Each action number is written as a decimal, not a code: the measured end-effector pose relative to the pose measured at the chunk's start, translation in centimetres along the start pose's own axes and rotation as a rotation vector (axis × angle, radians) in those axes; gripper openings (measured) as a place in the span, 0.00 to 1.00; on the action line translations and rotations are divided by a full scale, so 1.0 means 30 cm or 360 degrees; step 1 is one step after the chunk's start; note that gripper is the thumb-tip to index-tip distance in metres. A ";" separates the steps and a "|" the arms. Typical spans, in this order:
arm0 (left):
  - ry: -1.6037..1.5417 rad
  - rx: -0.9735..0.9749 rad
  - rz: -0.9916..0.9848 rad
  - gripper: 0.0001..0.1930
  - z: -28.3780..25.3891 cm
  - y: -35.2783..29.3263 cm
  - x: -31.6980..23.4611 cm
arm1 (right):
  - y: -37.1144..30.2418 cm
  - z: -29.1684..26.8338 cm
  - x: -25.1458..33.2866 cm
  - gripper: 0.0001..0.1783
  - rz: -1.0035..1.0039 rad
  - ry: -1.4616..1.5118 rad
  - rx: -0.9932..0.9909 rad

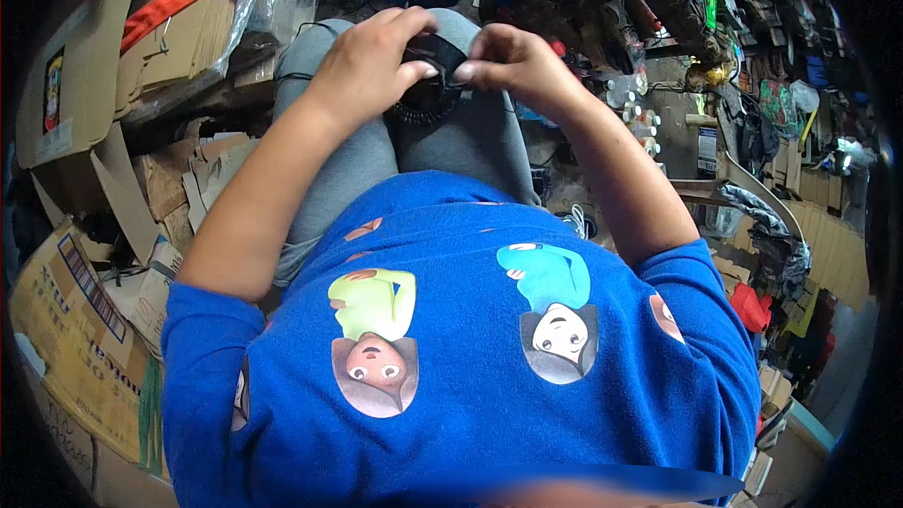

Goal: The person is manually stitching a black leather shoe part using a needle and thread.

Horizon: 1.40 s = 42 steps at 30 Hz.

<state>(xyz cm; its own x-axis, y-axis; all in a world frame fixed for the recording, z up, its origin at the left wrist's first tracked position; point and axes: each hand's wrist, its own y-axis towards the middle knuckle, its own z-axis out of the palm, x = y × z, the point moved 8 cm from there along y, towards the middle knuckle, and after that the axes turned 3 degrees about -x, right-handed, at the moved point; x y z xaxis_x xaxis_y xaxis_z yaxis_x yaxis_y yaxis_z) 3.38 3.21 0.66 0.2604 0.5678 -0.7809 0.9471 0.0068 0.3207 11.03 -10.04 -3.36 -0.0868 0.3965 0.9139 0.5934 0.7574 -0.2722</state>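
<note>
A black round thing with a ridged lower rim (425, 116) rests over my lap, between my knees; its exact kind I cannot make out. My left hand (369, 58) is closed on its left side, thumb pressed onto it and fingers bent over the far edge. At the right edge, my right hand (520, 64) has its thumb and curled forefinger close together on a dark strip of the same thing. My palms are turned away, so part of the grip is hidden.
Grey trousers (480, 146) cover my legs beneath the thing. Cardboard boxes (80, 75) and a red-orange strap (193, 0) lie at the left. To the right are several small white bottles (640, 118), a curved frame (767, 193) and piled clutter.
</note>
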 end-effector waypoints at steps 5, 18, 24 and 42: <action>0.0298 0.0482 -0.0497 0.16 -0.046 -0.161 0.002 | -0.057 -0.034 -0.002 0.17 -0.0173 -0.0345 0.0056; -0.1962 -0.0387 -0.0502 0.17 0.016 -0.027 0.023 | 0.021 -0.037 -0.067 0.21 -0.0067 0.2087 -0.0458; -0.2166 -0.0467 -0.0968 0.19 0.040 -0.028 0.091 | -0.049 0.000 -0.041 0.26 0.0141 0.2215 -0.0126; 0.0019 -0.0021 -0.0504 0.22 -0.424 -0.214 0.119 | -0.236 -0.456 -0.195 0.24 0.0342 -0.1138 -0.0277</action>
<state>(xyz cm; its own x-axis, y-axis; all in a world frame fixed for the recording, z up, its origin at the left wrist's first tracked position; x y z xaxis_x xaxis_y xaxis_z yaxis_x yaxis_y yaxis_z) -4.16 15.66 2.63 -0.0495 0.5455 -0.8367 0.9782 0.1955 0.0696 18.29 -24.82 -2.66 -0.4166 0.8098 0.4131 0.7683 0.5566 -0.3163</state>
